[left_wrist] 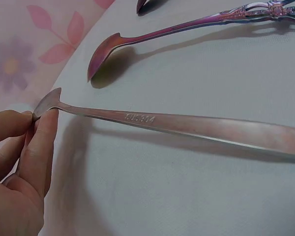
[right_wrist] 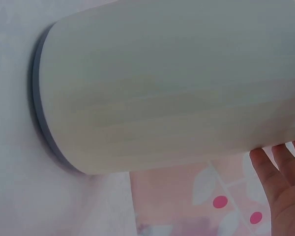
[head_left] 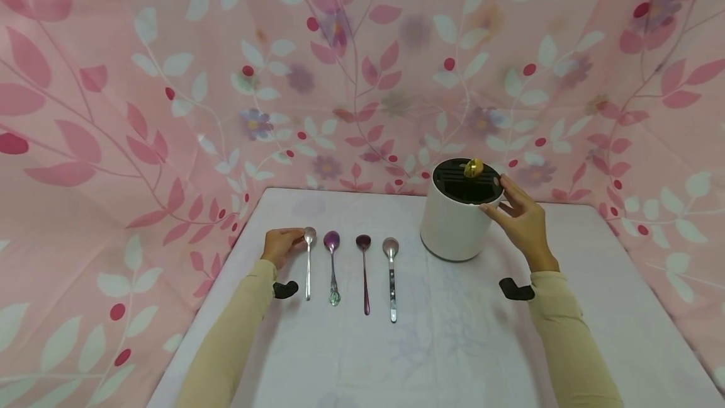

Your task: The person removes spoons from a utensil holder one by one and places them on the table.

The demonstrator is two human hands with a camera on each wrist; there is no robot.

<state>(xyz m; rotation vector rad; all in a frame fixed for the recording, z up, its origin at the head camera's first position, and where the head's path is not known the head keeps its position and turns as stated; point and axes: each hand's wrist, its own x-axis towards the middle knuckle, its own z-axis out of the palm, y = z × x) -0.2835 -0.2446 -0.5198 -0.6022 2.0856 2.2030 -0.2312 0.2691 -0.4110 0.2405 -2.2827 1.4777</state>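
My left hand [head_left: 281, 245] pinches the bowl of the leftmost spoon [head_left: 308, 263], a silver one, by its edge. In the left wrist view, thumb and fingers meet at the silver spoon's [left_wrist: 187, 130] bowl, and its handle reaches away over the cloth. To its right lies a purple spoon [head_left: 332, 269] with an ornate handle. Beyond that are a dark reddish spoon [head_left: 365, 276] and a silver spoon with a patterned handle [head_left: 392, 279]. My right hand [head_left: 523, 222] holds the upper right side of a white cutlery holder [head_left: 455, 228], thumb in front and fingers behind; its slotted top is black.
A gold, spoon-like head [head_left: 473, 168] sticks up from the holder's top. A white cloth covers the table [head_left: 453, 345]. Behind it and at the sides hangs a pink floral cloth [head_left: 362, 80]. A black strap piece [head_left: 517, 289] sits at the right wrist.
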